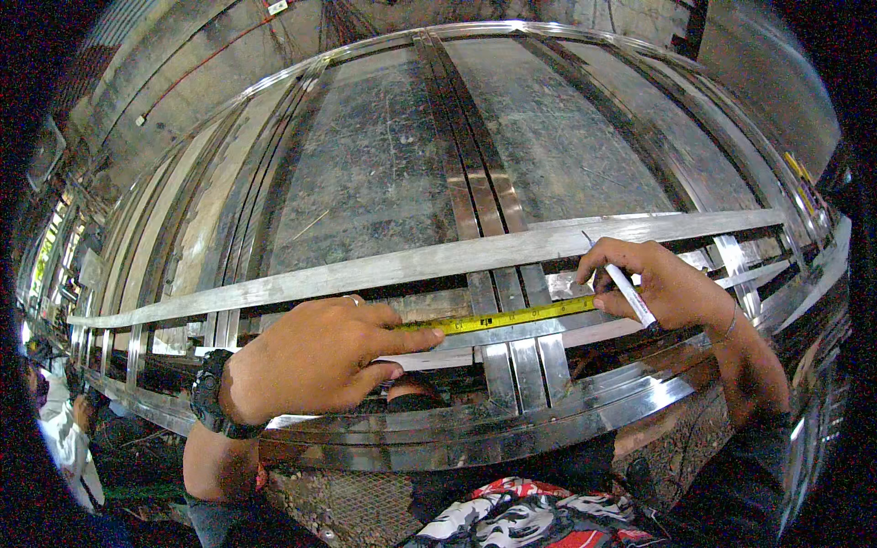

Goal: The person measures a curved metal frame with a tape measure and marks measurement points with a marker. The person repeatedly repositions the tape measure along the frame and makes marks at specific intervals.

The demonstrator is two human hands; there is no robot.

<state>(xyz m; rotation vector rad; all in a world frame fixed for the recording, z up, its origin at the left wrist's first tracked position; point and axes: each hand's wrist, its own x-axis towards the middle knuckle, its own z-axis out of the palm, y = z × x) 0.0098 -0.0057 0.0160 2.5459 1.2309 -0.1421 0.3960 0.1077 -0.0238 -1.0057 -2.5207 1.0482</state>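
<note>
My left hand (306, 361), with a ring and a black wristwatch, is closed on one end of a yellow tape measure blade (512, 318). Its index finger lies along the blade; the case, if it is under the palm, is hidden. My right hand (662, 283) holds a white marker (630, 292) between the fingers, and its fingertips touch the blade's other end. The blade stretches sideways along a flat metal strip (585, 334). Just beyond runs a long pale metal bar (365, 267), crossing over several shiny metal lengths.
A large metal frame (384, 443) with shiny rails curves around the work. Inside it lie dark, scuffed panels (365, 155) split by paired metal strips (475, 187). A concrete wall (206, 55) stands behind. Another person (68, 438) is partly visible at the far left.
</note>
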